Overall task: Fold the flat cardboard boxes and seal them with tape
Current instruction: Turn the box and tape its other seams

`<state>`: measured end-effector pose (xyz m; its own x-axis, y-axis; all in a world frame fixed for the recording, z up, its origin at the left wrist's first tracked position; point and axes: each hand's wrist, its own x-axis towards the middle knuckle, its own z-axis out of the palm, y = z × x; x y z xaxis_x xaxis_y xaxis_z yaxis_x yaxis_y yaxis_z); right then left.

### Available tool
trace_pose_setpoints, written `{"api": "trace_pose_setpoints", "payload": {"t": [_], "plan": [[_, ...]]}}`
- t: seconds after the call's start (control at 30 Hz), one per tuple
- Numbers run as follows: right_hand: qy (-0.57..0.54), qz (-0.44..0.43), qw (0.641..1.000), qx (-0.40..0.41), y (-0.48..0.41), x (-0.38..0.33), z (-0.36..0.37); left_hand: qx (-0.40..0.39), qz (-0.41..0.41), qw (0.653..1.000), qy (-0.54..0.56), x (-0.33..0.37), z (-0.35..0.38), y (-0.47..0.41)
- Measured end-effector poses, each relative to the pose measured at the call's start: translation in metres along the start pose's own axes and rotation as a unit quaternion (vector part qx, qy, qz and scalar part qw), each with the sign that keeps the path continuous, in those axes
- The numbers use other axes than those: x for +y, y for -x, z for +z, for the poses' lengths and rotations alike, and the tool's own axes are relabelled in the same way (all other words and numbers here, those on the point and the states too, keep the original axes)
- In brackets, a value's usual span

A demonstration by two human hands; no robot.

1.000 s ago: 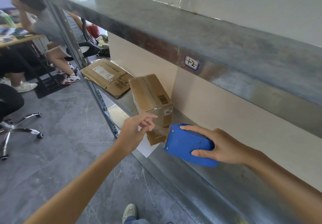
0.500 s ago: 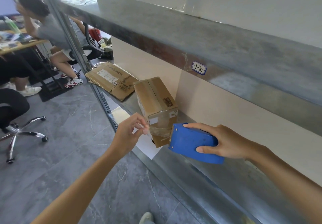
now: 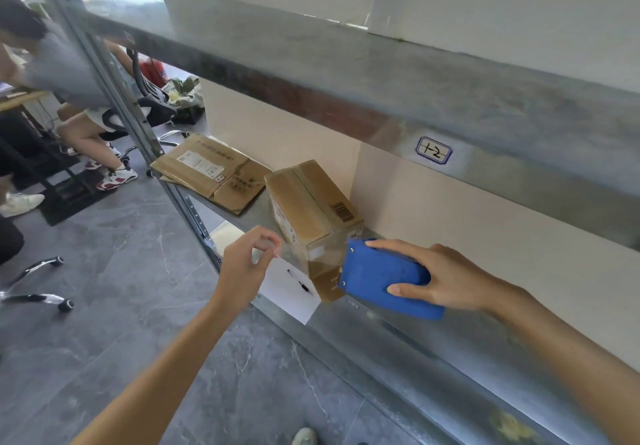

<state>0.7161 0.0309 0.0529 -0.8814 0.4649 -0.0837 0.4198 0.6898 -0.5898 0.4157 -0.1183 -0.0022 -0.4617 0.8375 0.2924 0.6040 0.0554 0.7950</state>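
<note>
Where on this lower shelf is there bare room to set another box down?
The grey metal shelf lies bare on the near side of the blue tape dispenser, beside the right hand. Crowded: the far end, where the flat cardboard stack lies almost against the folded brown cardboard box, with the left hand pinching clear tape beside it.

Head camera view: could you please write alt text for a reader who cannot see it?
A person's right hand holds a blue tape dispenser at the near end of a folded cardboard box on a metal shelf, while the left hand pinches clear tape stretched from it. Flat cardboard boxes lie farther along the shelf.
</note>
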Motion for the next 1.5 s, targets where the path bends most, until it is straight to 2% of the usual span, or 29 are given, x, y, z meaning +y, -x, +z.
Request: {"api": "trace_pose_setpoints", "payload": {"t": [0.4,0.6,0.8,0.93,1.1,1.37,1.43,1.5], "plan": [[0.046,0.066,0.996,0.035,0.005,-0.006,0.009,-0.040,0.067,0.996,0.051,-0.028,0.021,-0.025],[0.069,0.103,0.991,0.042,0.006,-0.009,0.011,-0.044,0.142,0.987,0.059,-0.042,0.031,-0.036],[0.084,0.130,0.987,0.038,0.004,-0.012,0.017,-0.110,0.189,0.970,0.107,-0.049,0.039,-0.046],[0.081,0.140,0.986,0.042,0.003,-0.012,0.020,-0.116,0.193,0.968,0.112,-0.057,0.043,-0.052],[0.091,0.146,0.984,0.048,0.002,-0.011,0.022,-0.109,0.217,0.965,0.098,-0.067,0.050,-0.055],[0.094,0.146,0.984,0.048,0.000,-0.011,0.020,-0.058,0.305,0.950,-0.042,-0.075,0.046,-0.078],[0.095,0.146,0.984,0.047,0.001,-0.011,0.019,-0.088,0.316,0.944,-0.021,-0.072,0.043,-0.086],[0.101,0.148,0.983,0.044,0.001,-0.012,0.016,-0.151,0.301,0.941,0.025,-0.069,0.040,-0.092]]}}
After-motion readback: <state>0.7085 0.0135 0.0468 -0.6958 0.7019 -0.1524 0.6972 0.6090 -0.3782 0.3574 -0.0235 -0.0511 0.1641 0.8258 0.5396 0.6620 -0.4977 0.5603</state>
